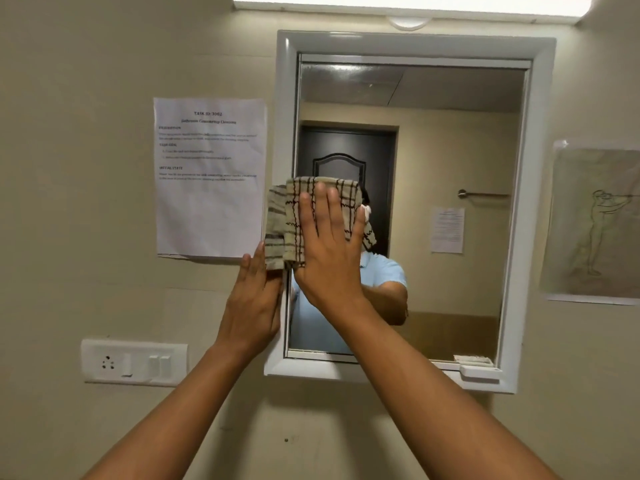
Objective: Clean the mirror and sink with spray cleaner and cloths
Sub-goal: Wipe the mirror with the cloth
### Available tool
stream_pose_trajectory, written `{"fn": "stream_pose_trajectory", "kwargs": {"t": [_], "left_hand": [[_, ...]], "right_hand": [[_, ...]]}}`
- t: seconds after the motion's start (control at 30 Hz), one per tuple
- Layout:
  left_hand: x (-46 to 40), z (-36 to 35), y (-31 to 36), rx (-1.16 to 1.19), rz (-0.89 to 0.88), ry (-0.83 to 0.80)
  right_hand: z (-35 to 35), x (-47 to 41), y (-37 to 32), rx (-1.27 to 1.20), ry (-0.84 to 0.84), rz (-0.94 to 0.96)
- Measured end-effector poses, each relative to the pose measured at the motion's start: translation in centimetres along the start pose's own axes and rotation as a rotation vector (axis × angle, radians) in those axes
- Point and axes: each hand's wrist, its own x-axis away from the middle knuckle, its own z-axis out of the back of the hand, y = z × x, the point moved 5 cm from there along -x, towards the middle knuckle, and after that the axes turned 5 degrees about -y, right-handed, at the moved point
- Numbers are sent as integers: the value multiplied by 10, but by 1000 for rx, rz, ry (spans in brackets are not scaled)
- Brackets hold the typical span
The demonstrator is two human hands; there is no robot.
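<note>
A checked cloth (pixel 313 216) is pressed flat to the mirror (pixel 433 209) by the right hand (pixel 329 251) – fingers straight – its lower corner held by the left hand (pixel 256 299)

Woven checked cloth (pixel 320 216), glossy glass mirror (pixel 450 150).

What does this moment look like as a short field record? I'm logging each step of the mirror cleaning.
activity: wiping the mirror
cloth: checked cloth spread over the mirror's left edge
right hand: right hand flat on the cloth, fingers straight, pressing it to the glass
left hand: left hand touches the cloth's lower left corner at the frame
mirror: white-framed mirror on the wall
left of mirror: printed sheet, switch plate
right of mirror: drawing
spray cleaner, sink: not in view
</note>
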Motion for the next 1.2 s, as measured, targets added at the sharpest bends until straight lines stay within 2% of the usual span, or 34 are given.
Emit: {"fn": "stream_pose_trajectory", "kwargs": {"t": [0.27, 0.43, 0.53, 0.63, 0.9, 1.03, 1.2], "left_hand": [[3, -5, -2, 51, -5, 25], [2, -2, 1, -36, -13, 15], [1, -3, 6, -42, -16, 41], [2, -6, 9, -51, -24, 62], [9, -10, 9, -30, 14, 64], [18, -12, 10, -27, 21, 42], [22, -12, 15, -15, 26, 41]], "right_hand": [[-25, 60, -9, -15, -73, 104], [-26, 95, 20, 92, -125, 264], [-17, 99, 51, 115, -103, 256], [0, 94, 87, 127, -47, 180], [27, 106, 176, 85, 58, -170], [18, 141, 185, 50, 95, -324], [1, 167, 161, -1, 71, -477]]}}
